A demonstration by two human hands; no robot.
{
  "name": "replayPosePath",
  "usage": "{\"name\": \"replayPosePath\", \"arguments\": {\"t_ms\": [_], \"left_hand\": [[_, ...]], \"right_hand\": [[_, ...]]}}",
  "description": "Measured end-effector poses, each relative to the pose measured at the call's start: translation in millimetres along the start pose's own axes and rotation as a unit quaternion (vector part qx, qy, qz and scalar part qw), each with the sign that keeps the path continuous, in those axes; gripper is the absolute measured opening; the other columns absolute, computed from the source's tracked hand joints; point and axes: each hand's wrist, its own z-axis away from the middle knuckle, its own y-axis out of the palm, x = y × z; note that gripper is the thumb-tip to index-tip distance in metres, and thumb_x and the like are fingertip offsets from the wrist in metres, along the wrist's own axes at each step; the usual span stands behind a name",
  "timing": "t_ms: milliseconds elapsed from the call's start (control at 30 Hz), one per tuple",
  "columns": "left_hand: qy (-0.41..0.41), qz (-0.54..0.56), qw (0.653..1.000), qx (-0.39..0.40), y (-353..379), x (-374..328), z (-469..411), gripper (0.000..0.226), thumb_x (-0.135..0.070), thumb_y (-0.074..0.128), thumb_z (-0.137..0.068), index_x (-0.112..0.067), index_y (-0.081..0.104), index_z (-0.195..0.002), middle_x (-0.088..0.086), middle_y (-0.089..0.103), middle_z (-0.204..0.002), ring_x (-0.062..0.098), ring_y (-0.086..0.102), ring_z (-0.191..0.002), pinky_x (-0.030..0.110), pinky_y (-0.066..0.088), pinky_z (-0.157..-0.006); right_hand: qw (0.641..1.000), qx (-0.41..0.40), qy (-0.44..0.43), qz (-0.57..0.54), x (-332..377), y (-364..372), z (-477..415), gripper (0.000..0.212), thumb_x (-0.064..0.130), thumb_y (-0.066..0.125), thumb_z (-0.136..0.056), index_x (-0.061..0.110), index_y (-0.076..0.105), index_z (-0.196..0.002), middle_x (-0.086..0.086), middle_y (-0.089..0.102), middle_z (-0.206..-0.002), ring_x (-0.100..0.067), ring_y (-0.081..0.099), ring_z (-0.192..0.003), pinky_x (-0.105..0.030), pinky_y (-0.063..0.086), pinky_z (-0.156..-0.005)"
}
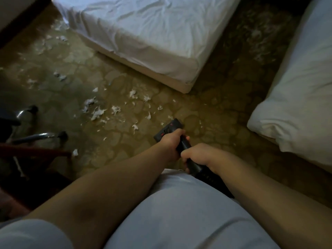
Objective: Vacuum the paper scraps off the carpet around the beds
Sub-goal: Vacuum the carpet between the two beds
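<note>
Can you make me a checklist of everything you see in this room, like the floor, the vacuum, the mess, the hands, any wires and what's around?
Surface: brown patterned carpet, dimly lit.
Job's things: black vacuum wand with its floor head on the carpet; white paper scraps scattered left of and beyond the head, more by the far bed's left side.
Clutter: one scrap near the chair base.
Hands: left hand grips the wand lower down; right hand grips it higher up.
Cables: nothing seen.
Surroundings: two beds with white sheets, one ahead, one at right; metal chair legs at left.
</note>
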Motion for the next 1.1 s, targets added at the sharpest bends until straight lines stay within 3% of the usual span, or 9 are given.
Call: {"name": "replayPosePath", "arguments": {"t_ms": [100, 267, 367, 533, 867, 1000, 1100], "left_hand": [[0.008, -0.033, 0.999, -0.002, 18, -7, -6, 0.006, -0.012, 0.061, -0.096, -0.01, 0.057, -0.1, 0.007, 0.059, -0.071, 0.021, 0.055, -0.061, 0.034, 0.049, -0.06], [0.019, -0.046, 0.999, -0.02, 17, -36, -15, 0.005, -0.012, 0.062, -0.094, -0.008, 0.06, -0.096, 0.007, 0.061, -0.067, 0.022, 0.057, -0.063, 0.037, 0.051, -0.069], [0.015, -0.031, 0.999, -0.032, -1, -63, -26, 0.008, -0.013, 0.064, -0.093, -0.006, 0.06, -0.096, 0.007, 0.062, -0.068, 0.021, 0.06, -0.062, 0.034, 0.053, -0.06], [0.02, -0.02, 0.999, -0.023, -47, -132, -42, 0.01, -0.008, 0.06, -0.094, -0.005, 0.059, -0.085, 0.007, 0.06, -0.061, 0.021, 0.057, -0.059, 0.034, 0.051, -0.062], [-0.001, -0.085, 0.996, -0.01, -167, -319, -76, 0.013, -0.015, 0.059, -0.096, -0.005, 0.057, -0.087, 0.008, 0.061, -0.066, 0.023, 0.056, -0.06, 0.035, 0.051, -0.066], [0.015, -0.088, 0.996, -0.009, -194, -370, -86, 0.012, -0.018, 0.06, -0.095, -0.007, 0.055, -0.091, 0.006, 0.062, -0.067, 0.022, 0.058, -0.057, 0.034, 0.052, -0.062], [0.012, -0.074, 0.997, -0.007, -204, -397, -93, 0.011, -0.015, 0.064, -0.09, -0.006, 0.056, -0.089, 0.008, 0.062, -0.067, 0.024, 0.06, -0.06, 0.037, 0.053, -0.068]], "right_hand": [[1.0, -0.008, -0.006, -0.028, -2, -16, -4, 0.032, 0.016, 0.072, -0.084, 0.005, 0.063, -0.112, -0.02, 0.078, -0.086, -0.033, 0.075, -0.077, -0.048, 0.064, -0.087], [0.999, 0.003, -0.004, -0.049, 24, -22, -12, 0.019, 0.013, 0.068, -0.088, 0.004, 0.064, -0.104, -0.014, 0.074, -0.068, -0.027, 0.071, -0.061, -0.036, 0.059, -0.064], [0.999, 0.012, -0.008, -0.05, 55, -14, -21, 0.022, 0.011, 0.068, -0.088, 0.0, 0.064, -0.107, -0.016, 0.074, -0.071, -0.026, 0.07, -0.059, -0.035, 0.058, -0.062], [0.998, 0.022, -0.016, -0.048, 128, 13, -40, 0.027, 0.011, 0.067, -0.089, -0.002, 0.064, -0.113, -0.017, 0.074, -0.076, -0.026, 0.07, -0.062, -0.034, 0.058, -0.06], [0.996, 0.011, -0.018, -0.09, 319, 100, -84, 0.014, 0.014, 0.069, -0.093, 0.003, 0.066, -0.101, -0.014, 0.073, -0.074, -0.022, 0.071, -0.062, -0.032, 0.06, -0.06], [0.994, 0.007, -0.023, -0.107, 371, 118, -97, 0.021, 0.012, 0.073, -0.089, -0.001, 0.067, -0.105, -0.015, 0.073, -0.074, -0.022, 0.071, -0.061, -0.034, 0.06, -0.059], [0.994, 0.007, -0.023, -0.106, 397, 122, -105, 0.022, 0.013, 0.072, -0.09, 0.001, 0.067, -0.107, -0.014, 0.074, -0.076, -0.023, 0.071, -0.062, -0.035, 0.061, -0.062]]}}
